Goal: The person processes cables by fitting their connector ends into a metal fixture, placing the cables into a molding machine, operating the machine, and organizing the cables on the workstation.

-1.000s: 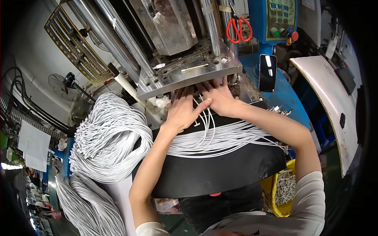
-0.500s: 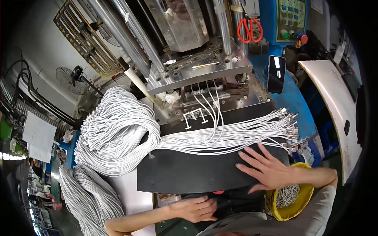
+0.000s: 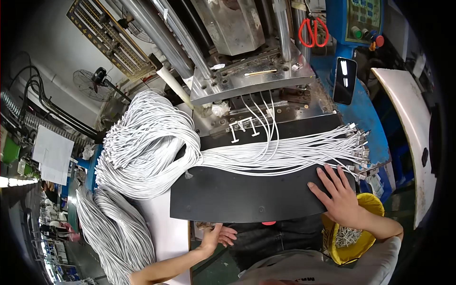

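Observation:
My right hand [image 3: 338, 199] lies with spread fingers at the right end of a black board [image 3: 223, 194], its fingertips close to the connector ends of a bundle of white cables [image 3: 285, 154]. Nothing shows in its grasp. Below the board's front edge, left of my lap, my left hand [image 3: 216, 237] is open with loosely extended fingers and holds nothing visible. Several cables run from the bundle to beneath the metal press plate [image 3: 256, 83], where their far ends are hidden. A small white branched plastic piece [image 3: 243, 128] sits in front of the press.
A large cable coil [image 3: 147, 142] rests left, above a second hank [image 3: 116, 232]. Right of my lap is a yellow container [image 3: 365, 242] of small metallic-looking pieces. Red-handled scissors [image 3: 313, 33] hang by a press column. A phone [image 3: 345, 80] stands near the blue control box [image 3: 363, 23].
My left hand has moved left, away from my lap, and its fingers have opened out. My right hand has slid right along the board towards the connector ends. The view has shifted slightly.

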Motion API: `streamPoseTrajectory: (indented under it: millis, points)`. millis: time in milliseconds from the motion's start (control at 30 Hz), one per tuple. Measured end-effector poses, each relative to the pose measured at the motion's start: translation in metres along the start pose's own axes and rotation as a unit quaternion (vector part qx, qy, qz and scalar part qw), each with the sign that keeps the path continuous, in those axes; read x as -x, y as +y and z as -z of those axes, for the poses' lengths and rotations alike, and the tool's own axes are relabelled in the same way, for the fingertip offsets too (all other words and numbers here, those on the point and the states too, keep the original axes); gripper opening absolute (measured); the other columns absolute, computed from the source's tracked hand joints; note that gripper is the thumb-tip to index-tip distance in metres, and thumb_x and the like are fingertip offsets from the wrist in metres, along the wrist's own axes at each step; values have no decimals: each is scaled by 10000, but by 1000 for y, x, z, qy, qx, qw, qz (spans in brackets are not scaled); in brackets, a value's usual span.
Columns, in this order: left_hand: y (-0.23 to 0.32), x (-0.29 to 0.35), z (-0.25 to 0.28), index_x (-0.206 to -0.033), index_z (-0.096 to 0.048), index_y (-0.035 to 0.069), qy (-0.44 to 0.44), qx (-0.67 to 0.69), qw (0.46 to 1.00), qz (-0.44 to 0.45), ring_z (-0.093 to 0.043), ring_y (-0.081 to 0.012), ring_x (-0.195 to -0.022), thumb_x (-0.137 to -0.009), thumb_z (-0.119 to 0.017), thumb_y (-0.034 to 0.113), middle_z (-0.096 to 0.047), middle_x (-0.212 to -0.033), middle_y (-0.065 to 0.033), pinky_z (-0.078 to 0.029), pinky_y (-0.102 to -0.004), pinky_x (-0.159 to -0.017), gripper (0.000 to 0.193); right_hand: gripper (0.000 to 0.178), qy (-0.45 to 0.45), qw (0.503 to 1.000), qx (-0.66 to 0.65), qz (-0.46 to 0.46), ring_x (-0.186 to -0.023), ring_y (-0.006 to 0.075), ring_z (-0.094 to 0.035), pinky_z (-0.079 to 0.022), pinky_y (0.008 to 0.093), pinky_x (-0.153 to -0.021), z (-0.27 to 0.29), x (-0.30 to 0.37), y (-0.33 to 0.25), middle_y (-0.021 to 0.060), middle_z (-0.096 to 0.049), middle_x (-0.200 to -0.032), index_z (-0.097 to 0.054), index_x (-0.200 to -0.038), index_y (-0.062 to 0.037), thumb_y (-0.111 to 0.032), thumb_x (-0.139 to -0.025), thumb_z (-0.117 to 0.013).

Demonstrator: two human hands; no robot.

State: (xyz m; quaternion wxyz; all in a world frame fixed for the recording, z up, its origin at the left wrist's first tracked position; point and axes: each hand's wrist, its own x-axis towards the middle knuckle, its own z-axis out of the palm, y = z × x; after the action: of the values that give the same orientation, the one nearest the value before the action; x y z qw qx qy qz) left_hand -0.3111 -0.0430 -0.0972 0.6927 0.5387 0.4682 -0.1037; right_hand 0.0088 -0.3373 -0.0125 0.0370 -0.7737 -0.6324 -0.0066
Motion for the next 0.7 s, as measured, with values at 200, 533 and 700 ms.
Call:
streamPoseTrajectory:
  millis: [200, 533, 700]
  points:
    - [3, 13, 4, -1022, -744, -47, -12, -5, 1000, 9, -749, -237, -685, -1045, -274, 715, -771, -891, -162, -553, -297, -588, 895, 1112, 2, 1000, -10, 2, -1527, 494, -237, -179, 694, -1214, 11, 0, -1, 261, -297, -1627, -436, -1548, -128, -247, -553, -919]
    - [34, 38, -22, -1050, -748, -26, -79, -51, 995, 23, -748, -216, -748, -1044, -446, 637, -771, -918, -137, -564, -289, -649, 729, 1058, -13, 994, -110, 14, -1457, 467, -369, -301, 616, -1185, 62, -16, -2, 270, -313, -1620, -382, -1575, -108, -282, -682, -921]
    - [103, 86, -89, -1204, -691, -26, -291, -306, 857, -294, -715, -260, -969, -997, -695, 407, -710, -1146, -141, -579, -344, -849, 480, 810, 29, 758, -641, -111, -1135, 291, -692, -570, 397, -953, 95, -93, 16, 218, -378, -1613, -334, -1570, -19, -238, -930, -777]
